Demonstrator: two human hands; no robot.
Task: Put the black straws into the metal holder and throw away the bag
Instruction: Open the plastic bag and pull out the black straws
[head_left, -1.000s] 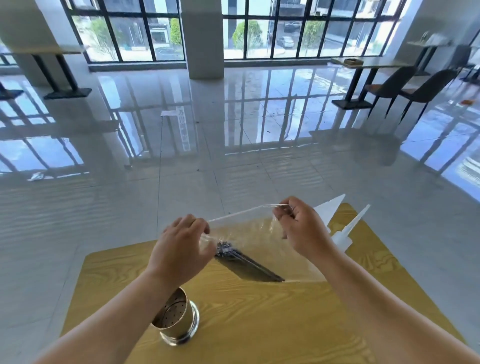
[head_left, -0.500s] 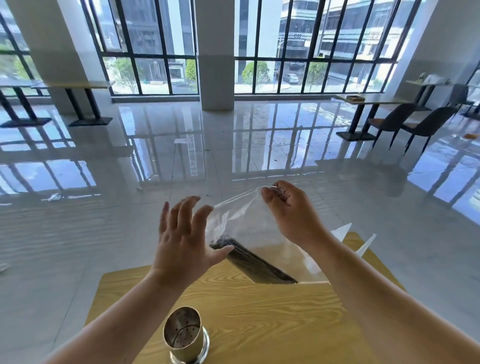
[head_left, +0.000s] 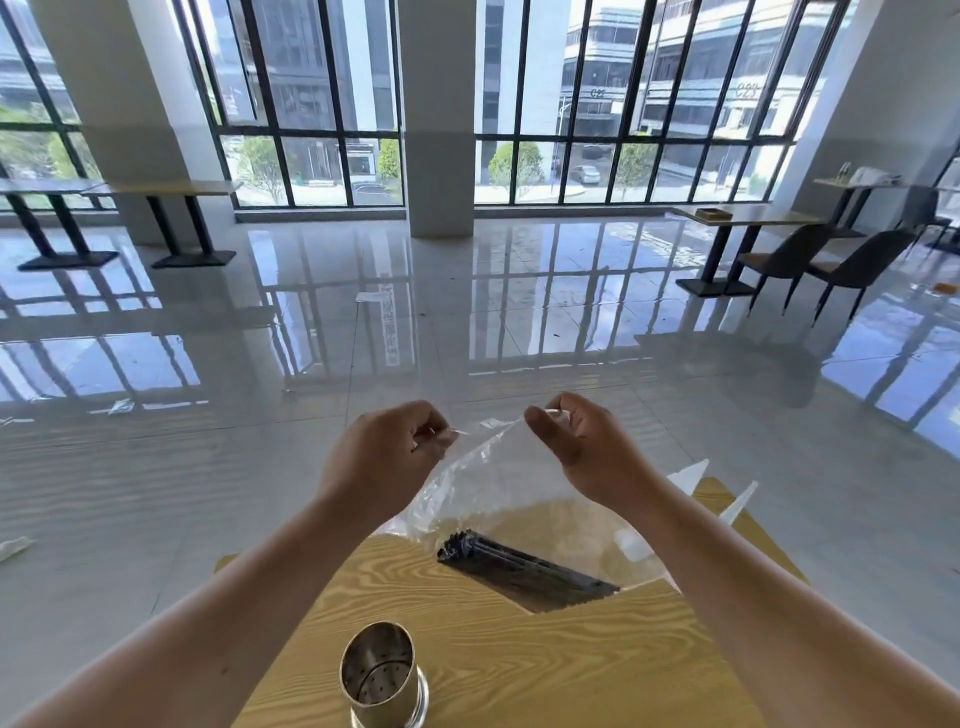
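Both hands pinch the mouth of the clear bag (head_left: 498, 483), the left hand (head_left: 384, 457) curled on one lip and the right hand (head_left: 576, 447) on the other, holding it up over the wooden table (head_left: 519, 665). Black straws (head_left: 519, 564) lie bunched at its bottom; the metal holder (head_left: 382, 675) stands nearer the person, no straws in it. Best to part the lips evenly, without jerking, so the plastic opens wide rather than tearing.

Holder (head_left: 382, 675) base cut by bottom edge; straws (head_left: 524, 569) uncountable inside bag (head_left: 498, 483).
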